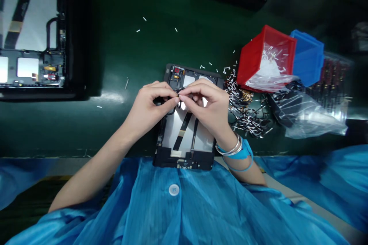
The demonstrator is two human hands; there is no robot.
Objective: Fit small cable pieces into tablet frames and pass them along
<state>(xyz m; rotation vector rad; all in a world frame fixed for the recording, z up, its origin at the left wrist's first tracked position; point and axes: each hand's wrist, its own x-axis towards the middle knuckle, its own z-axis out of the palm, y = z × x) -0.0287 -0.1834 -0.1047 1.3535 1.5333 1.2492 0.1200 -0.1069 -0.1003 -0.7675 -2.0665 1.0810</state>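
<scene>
- The fingertips (174, 99) of both hands are drawn almost shut, and a small dark part (178, 95) is pinched between them; its exact kind is too small to tell.
- The left hand (146, 111) and right hand (205, 104) are held over the upper half of a black tablet frame (184, 158).
- The frame is placed at lower centre, its long axis running up the picture, tilted slightly.
- It is judged light, stiff and fragile, best taken by its outer edges.
- A heap of white-tipped wires (244, 111) is laid just right of it.
</scene>
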